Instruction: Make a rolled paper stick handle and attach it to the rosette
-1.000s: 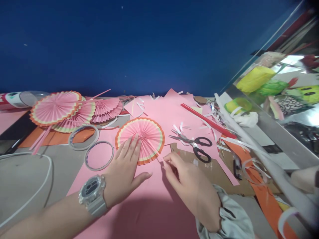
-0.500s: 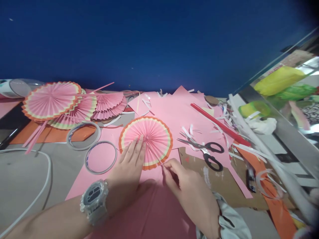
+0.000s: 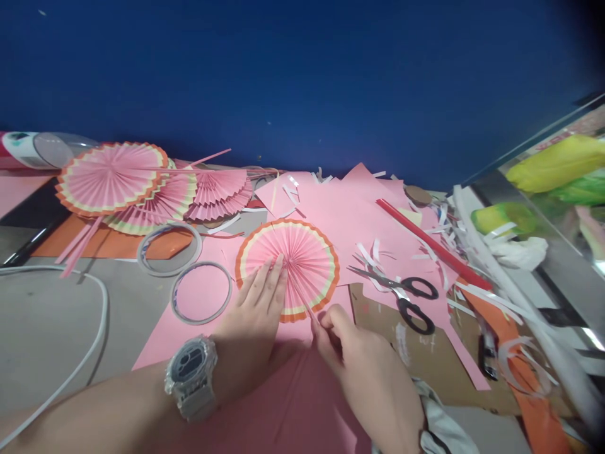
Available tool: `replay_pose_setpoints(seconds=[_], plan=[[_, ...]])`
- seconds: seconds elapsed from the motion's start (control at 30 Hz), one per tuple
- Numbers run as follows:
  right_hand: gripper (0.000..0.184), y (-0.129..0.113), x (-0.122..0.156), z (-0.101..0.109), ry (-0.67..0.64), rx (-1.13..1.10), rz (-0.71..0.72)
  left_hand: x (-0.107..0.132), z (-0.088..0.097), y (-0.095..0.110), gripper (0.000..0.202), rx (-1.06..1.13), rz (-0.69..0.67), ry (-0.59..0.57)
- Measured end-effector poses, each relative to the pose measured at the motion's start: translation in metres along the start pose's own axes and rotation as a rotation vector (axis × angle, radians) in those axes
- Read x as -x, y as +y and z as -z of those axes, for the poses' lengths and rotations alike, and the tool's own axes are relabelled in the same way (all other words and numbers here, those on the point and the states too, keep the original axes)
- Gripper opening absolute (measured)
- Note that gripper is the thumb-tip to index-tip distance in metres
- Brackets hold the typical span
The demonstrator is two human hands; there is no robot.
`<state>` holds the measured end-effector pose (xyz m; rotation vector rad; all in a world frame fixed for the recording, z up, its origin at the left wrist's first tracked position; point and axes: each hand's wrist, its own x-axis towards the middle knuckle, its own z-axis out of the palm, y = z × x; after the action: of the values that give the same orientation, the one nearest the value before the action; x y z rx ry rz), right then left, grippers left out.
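A round pleated pink paper fan (image 3: 302, 255) with yellow and orange rims lies on a large pink sheet (image 3: 265, 384). My left hand (image 3: 255, 318), with a grey watch on its wrist, lies flat on the fan's near left part, fingers stretched out towards its centre. My right hand (image 3: 359, 362) is closed in a pinch on a thin pink paper strip (image 3: 302, 299) that runs from the fan's centre to its near edge. Black-handled scissors (image 3: 401, 296) lie just right of the fan.
Several finished paper fans (image 3: 137, 189) are stacked at the far left. Two tape rings (image 3: 186, 277) lie left of the fan, near a white cable (image 3: 89, 353). Brown cardboard (image 3: 439, 353), paper scraps, a red stick (image 3: 432, 243) and orange strips fill the right. A blue wall stands behind.
My right hand has come in to the fan's near edge and pinches the thin strip. My left hand stays flat on the fan with its thumb drawn in. The view shifted slightly.
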<state>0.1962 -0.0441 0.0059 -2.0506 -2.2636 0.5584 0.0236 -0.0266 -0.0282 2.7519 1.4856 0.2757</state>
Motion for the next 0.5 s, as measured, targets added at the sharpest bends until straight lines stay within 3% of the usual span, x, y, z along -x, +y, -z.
replay_pose_setpoints(seconds=[0.5], plan=[[0.014, -0.003, 0.002, 0.003, -0.066, -0.030, 0.007, -0.001, 0.010, -0.002, 0.069, 0.155, -0.023, -0.113]])
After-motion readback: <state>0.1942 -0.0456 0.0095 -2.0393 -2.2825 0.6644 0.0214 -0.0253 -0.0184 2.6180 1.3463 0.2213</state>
